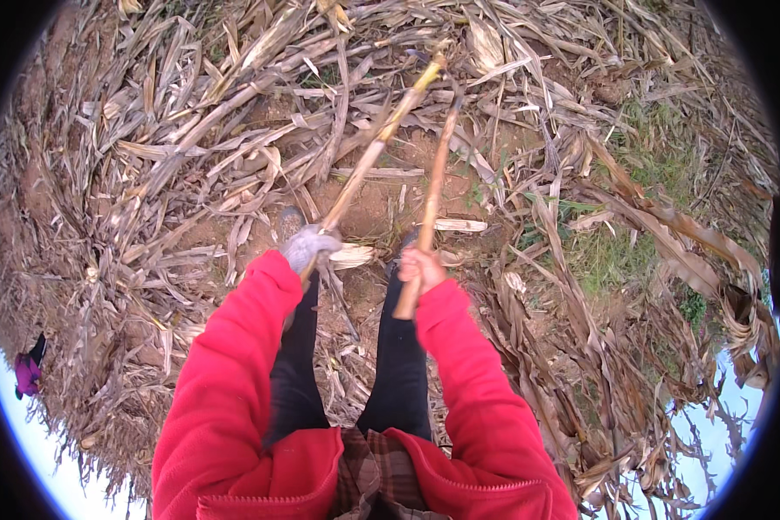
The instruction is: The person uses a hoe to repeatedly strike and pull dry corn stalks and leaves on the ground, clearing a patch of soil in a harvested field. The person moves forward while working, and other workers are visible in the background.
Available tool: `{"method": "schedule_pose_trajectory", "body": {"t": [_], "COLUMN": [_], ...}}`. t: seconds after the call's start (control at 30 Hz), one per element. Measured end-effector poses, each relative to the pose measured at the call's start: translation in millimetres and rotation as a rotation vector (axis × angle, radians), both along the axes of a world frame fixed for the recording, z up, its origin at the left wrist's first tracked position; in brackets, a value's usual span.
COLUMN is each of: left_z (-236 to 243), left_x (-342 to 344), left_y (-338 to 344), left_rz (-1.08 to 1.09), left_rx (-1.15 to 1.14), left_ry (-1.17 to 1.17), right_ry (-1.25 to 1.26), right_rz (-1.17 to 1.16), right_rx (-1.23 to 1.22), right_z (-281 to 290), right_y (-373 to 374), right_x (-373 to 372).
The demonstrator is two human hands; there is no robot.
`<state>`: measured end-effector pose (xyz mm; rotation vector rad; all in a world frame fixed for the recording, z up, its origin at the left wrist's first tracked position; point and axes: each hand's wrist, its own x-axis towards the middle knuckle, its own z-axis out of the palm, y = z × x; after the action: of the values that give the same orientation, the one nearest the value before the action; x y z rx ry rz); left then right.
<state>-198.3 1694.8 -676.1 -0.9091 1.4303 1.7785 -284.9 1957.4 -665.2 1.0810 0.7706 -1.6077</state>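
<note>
Dry corn stalks [191,139] and husks cover the brown soil [373,204] all over the field, thickest at left and top, with a green grass patch [607,251] to the right. Red jacket sleeves [234,381] come up from the lower edge, black trousers [399,347] between them, the person standing on the bare soil. Far left near the rim, a small figure in purple [28,373] stands well apart. Left hand [308,245], in a grey glove, has fingers wrapped tight around a long pale stalk [381,139] that slants up and right toward the top middle, its yellowish tip among the litter. Right hand [420,267], bare, fingers closed round a wooden handle [432,191] that runs nearly straight up, just beside the stalk; its top end meets the stalk's upper part, blade too small to tell. Hands near each other, not touching.
</note>
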Motion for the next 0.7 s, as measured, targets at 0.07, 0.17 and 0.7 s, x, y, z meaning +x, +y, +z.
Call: {"method": "schedule_pose_trajectory", "body": {"t": [0.07,0.17,0.7], "left_z": [28.0,68.5,73.9], "left_x": [-16.7,-37.6,-66.2], "left_y": [2.1,5.4,-42.4], "left_rz": [0.139,0.311,-0.654], "left_rx": [0.507,0.609,-0.564], "left_ry": [-0.177,-0.312,0.936], "right_ry": [0.032,0.199,0.455], "right_rz": [-0.070,-0.082,0.435], "right_rx": [0.028,0.108,0.432], "right_z": [27.5,41.4,50.3], "right_y": [-40.9,-40.8,11.7], "right_x": [5.6,4.3,-55.8]}}
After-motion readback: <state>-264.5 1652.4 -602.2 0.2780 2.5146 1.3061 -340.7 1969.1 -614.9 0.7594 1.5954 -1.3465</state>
